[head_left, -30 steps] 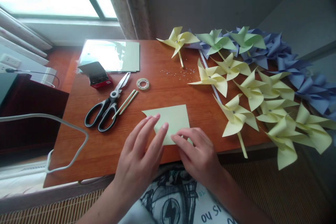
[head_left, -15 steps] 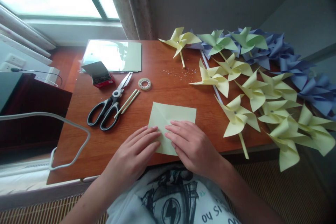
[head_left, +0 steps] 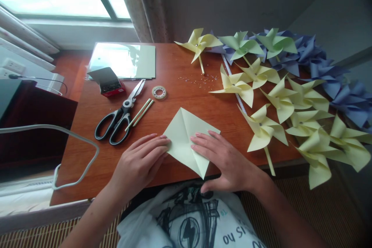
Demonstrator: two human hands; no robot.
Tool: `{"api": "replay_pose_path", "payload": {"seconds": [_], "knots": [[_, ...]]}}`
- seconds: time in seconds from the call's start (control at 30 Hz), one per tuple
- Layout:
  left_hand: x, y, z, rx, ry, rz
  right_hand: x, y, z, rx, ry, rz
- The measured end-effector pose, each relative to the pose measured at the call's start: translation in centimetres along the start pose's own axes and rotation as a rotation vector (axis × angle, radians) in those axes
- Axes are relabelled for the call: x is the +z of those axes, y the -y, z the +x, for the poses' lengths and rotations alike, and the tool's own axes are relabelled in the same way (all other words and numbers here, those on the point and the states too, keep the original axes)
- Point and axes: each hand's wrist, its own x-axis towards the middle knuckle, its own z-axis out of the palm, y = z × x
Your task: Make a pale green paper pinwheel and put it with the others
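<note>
Here the creased pale-green paper square (head_left: pixel 180 135) lies, between my left hand (head_left: pixel 142 159), fingers together, pinch unclear, and spread right hand (head_left: pixel 229 161), touching both.

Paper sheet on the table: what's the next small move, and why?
Probably fold the paper sheet near corner to far corner: it lies open with one crease joining those corners and none visible across; the left hand touches its left corner, the right hand its right side.

Wooden table (head_left: pixel 180 93): creased paper (head_left: pixel 178 139), scissors (head_left: pixel 127 104), tape roll (head_left: pixel 154 92), two sticks (head_left: pixel 143 113), open box (head_left: pixel 112 88), pinwheels (head_left: pixel 260 126).
</note>
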Motion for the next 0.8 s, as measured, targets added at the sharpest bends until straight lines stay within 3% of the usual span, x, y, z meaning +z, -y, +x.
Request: {"api": "replay_pose_path", "payload": {"seconds": [0.1, 0.2, 0.3, 0.4, 0.53, 0.7, 0.8], "knots": [[0.0, -0.1, 0.2, -0.049, -0.017, -0.057, 0.2, -0.4, 0.0, 0.009, -0.075, 0.021], [-0.1, -0.3, 0.3, -0.099, -0.033, -0.117, 0.9, -0.4, 0.3, 0.058, -0.263, 0.031], [-0.1, -0.7, 0.3, -0.156, -0.067, -0.189, 1.7, -0.1, 0.9, 0.189, -0.433, 0.088], [0.1, -1.2, 0.4, -0.223, -0.094, -0.198, 2.0, 0.3, 1.5, 0.366, -0.518, 0.18], [0.4, -1.9, 1.0, -0.228, -0.12, -0.074, 1.4, 0.4, 2.3, 0.43, -0.518, 0.241], [0.0, -3.5, 2.0, -0.207, -0.182, 0.091, 0.4, 0.6, 2.8, 0.404, -0.398, 0.215], [-0.2, -5.4, 2.1, -0.111, -0.173, 0.095, 0.3, 0.6, 3.1, 0.444, -0.376, 0.272]]}}
